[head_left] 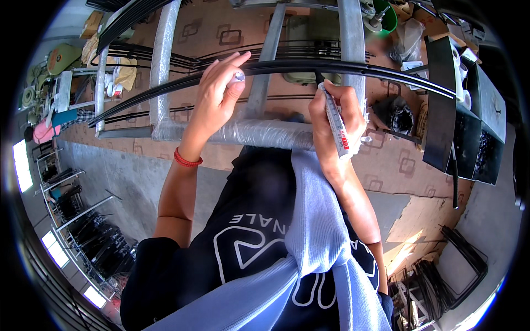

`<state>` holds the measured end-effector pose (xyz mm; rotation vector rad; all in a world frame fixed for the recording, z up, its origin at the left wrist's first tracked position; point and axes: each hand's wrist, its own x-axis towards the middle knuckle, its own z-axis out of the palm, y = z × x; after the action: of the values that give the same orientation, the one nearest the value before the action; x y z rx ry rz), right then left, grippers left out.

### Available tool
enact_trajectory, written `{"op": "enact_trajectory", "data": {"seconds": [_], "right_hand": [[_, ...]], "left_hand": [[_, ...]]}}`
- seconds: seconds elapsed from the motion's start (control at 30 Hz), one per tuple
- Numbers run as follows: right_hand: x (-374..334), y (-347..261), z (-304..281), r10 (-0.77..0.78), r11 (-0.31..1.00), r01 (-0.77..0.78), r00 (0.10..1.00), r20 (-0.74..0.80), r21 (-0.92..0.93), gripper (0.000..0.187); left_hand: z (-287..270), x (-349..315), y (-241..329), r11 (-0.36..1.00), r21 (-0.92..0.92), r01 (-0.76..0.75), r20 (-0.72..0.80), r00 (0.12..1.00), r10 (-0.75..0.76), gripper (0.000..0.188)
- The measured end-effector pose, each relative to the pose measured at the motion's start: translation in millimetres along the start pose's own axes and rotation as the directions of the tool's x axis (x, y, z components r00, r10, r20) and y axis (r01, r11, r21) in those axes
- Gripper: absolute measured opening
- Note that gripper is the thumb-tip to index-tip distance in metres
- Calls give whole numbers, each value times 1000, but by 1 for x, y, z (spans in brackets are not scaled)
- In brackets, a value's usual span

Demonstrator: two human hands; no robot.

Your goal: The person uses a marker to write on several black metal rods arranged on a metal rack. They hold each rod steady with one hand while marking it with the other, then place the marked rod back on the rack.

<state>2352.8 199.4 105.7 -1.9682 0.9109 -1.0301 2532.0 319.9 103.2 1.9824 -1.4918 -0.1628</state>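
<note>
My right hand (343, 118) is closed around a white marker pen (334, 121) with a red patch on its barrel. The pen's dark tip points up at a bundle of long, thin black strips (281, 67), at or very near its lower edge. These strips run across in front of me, curving down toward both sides. At the bundle, farther left, is my left hand (216, 94), fingers stretched out and a whitish wrap or piece on one fingertip. Whether it presses on the strips is not clear. Below them lies a metal frame (248, 133) wrapped in clear film.
More black strips (182, 58) lie beyond, across the frame. On the right stand a black cabinet (441, 110) and a dark bag (395, 113); a green bucket (385, 19) is farther back. Racks of dark parts (94, 237) stand at the left, and another person (47, 131) is there.
</note>
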Motion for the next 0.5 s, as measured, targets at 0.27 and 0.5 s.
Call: {"op": "enact_trajectory", "data": {"seconds": [0.27,0.5], "right_hand": [[-1,1,-1,21,1000,-22,999,-41,-18,19],[0,2,-3,46,999,-48,996,-76,-26,19]], "left_hand": [[1,0,0,1000,-12,1,1,1000,-1,42],[0,0,0,1000,3,5,3,1000,-5,34]]}}
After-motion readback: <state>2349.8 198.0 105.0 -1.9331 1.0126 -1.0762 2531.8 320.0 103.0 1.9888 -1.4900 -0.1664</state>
